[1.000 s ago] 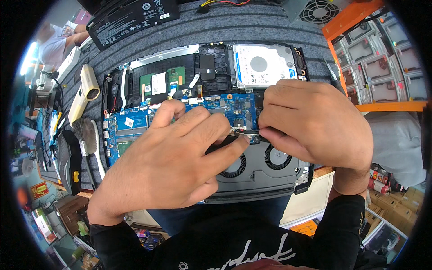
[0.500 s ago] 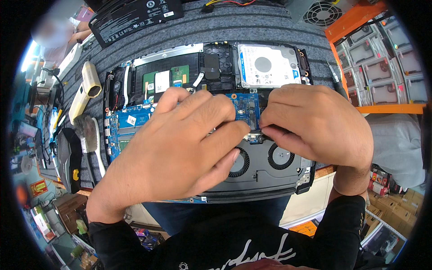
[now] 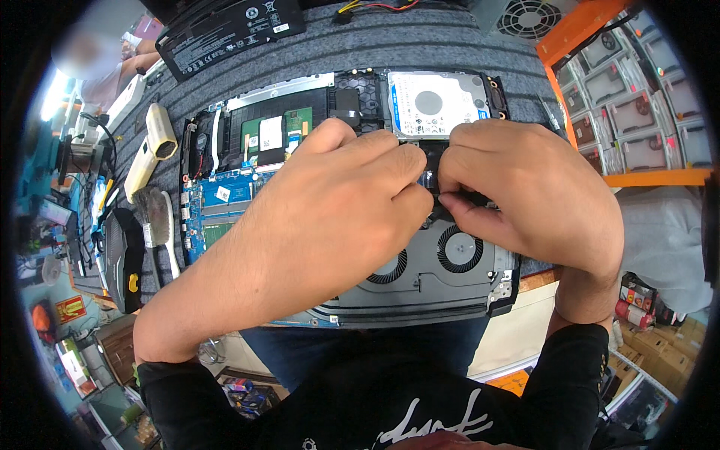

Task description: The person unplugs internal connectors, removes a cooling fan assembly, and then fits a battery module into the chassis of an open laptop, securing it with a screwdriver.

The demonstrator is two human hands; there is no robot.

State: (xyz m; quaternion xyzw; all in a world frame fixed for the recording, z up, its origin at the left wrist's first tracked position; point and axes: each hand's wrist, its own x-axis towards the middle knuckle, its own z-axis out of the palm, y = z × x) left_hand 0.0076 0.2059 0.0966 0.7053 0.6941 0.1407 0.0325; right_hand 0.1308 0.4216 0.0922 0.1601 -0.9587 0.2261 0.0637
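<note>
An opened laptop base (image 3: 409, 304) lies on the ribbed grey mat. Over its middle, my left hand (image 3: 352, 206) is closed, with fingers curled and pinched low by the right end of the blue circuit board (image 3: 202, 193). Facing it, my right hand (image 3: 529, 187) is also closed, thumb against fingertips, just below the silver hard drive (image 3: 442, 105). Whatever the fingertips grip is hidden between the two hands. A round cooling fan (image 3: 460, 250) shows below my right hand; a second fan (image 3: 390, 268) is partly covered by my left.
A black laptop battery (image 3: 232, 37) lies at the far left of the mat. Left of the laptop are a cream heat gun-like tool (image 3: 154, 142), brushes (image 3: 154, 221) and a black-and-yellow object (image 3: 120, 255). An orange rack with clear boxes (image 3: 634, 112) stands at right. A person sits far left.
My left hand has shifted slightly right, its fingers now curled tighter. Both hands have moved a little farther over the board, covering its right end. The whole view has shifted slightly.
</note>
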